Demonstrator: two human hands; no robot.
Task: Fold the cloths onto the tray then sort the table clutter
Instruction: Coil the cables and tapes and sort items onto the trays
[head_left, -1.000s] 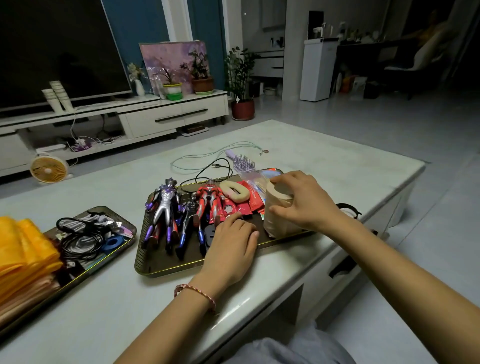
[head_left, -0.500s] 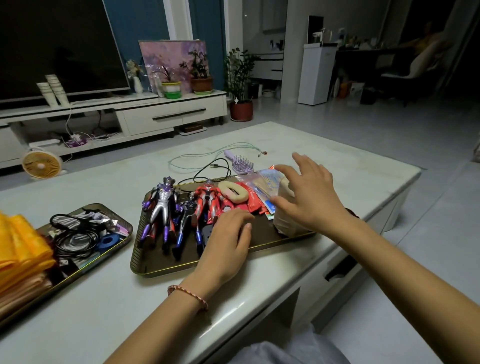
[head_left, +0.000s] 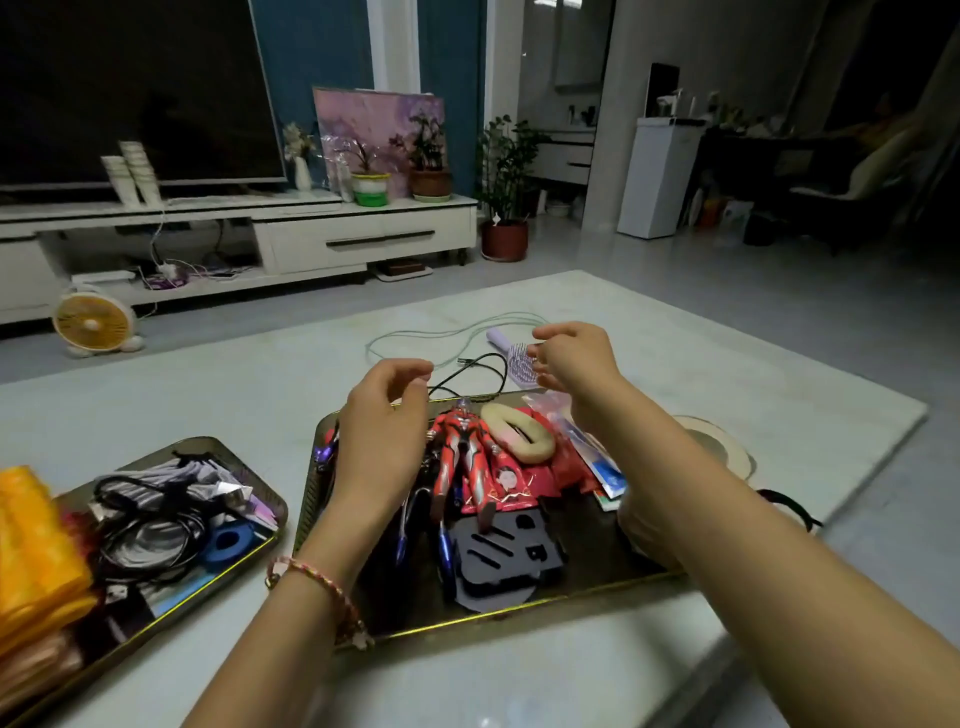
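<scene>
Left hand (head_left: 382, 436) and right hand (head_left: 574, 358) hover empty, fingers loosely curled, near the loose black cable (head_left: 503, 370) lying just beyond the dark gold-rimmed tray (head_left: 519, 616); coiling it before lifting would likely avoid snags.

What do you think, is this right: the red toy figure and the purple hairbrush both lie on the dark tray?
Partly. The head view shows the red toy figure on the dark tray, but the purple hairbrush lies on the table beyond it.
</scene>
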